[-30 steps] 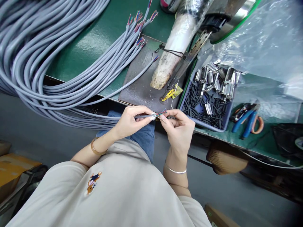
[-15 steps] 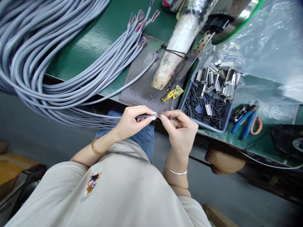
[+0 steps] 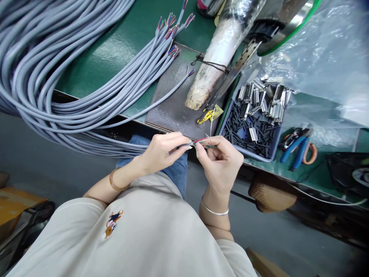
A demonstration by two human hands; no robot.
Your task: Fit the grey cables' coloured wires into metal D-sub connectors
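Clock from the wire end, 12 pointing away from the person. Nearest: left hand (image 3: pixel 163 152), at 8-9 o'clock, thumb and finger pinched narrow on a grey cable (image 3: pixel 189 144) just behind its end. Right hand (image 3: pixel 221 161), at 4 o'clock, fingers drawn close on the coloured wires (image 3: pixel 198 141) coming out of that cable; exactly which wires is too small to tell. Cable end sits between the hands, just short of the surface (image 3: pixel 86 42) edge. Main risk: a hard tug or sharp bend here could nick or break a thin wire, or the left pinch could slip along the smooth jacket. Wires crossing under the right fingertips could also get mixed up.

Pale strand (image 3: pixel 212 121) sticks up at 1 o'clock, near the yellow clip (image 3: pixel 204 116); could snag on it if the right hand swings away. Dark plate (image 3: pixel 167 104) at 12, with one loose cable end over it. White wrapped tube (image 3: pixel 207 65) beyond, also 12; an elbow-out reach could bump it.

Tray (image 3: pixel 261 156) at 2, black sleeves (image 3: pixel 236 132) and metal connectors (image 3: pixel 276 100) piled in; a sleeve could get knocked out by a careless right hand. Pliers (image 3: pixel 301 148) at 3, well apart. Big cable bundle (image 3: pixel 72 107) at 9-10; its weight could drag the held cable back.
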